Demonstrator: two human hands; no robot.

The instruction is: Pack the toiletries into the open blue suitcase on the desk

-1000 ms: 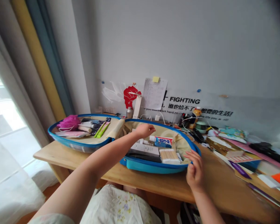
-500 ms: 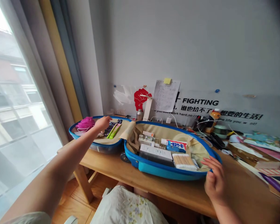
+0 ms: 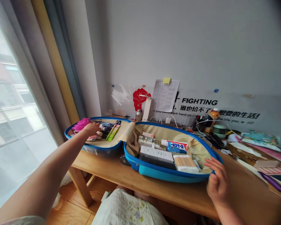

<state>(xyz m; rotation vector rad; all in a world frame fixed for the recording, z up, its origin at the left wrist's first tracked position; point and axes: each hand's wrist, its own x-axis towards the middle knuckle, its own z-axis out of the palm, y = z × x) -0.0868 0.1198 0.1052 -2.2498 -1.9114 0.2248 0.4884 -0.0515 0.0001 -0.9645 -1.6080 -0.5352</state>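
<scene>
A blue suitcase (image 3: 168,177) lies open on the wooden table, both halves facing up with beige lining. My left hand (image 3: 93,127) reaches over the left half, fingers curled down, between a pink bath puff (image 3: 81,124) and packaged toothbrushes (image 3: 113,132). What the fingers hold, if anything, is hidden. My right hand (image 3: 217,179) grips the right end of the suitcase rim, fingers over the edge and thumb outside. The right half holds toothpaste (image 3: 177,144), cotton swabs (image 3: 185,162), a white-and-black box (image 3: 156,153) and small bottles (image 3: 148,142).
Behind the suitcase stand a small shaker (image 3: 138,115) and a white upright stand (image 3: 146,109). Cables, an orange-labelled bottle (image 3: 212,119), a green-lidded jar (image 3: 219,131) and papers crowd the table's right side. Curtains (image 3: 50,62) and a window are at the left.
My left hand has moved left and lower, toward the bath puff, uncovering dark packaged items behind it. My right hand stays at the rim. The view has shifted slightly.
</scene>
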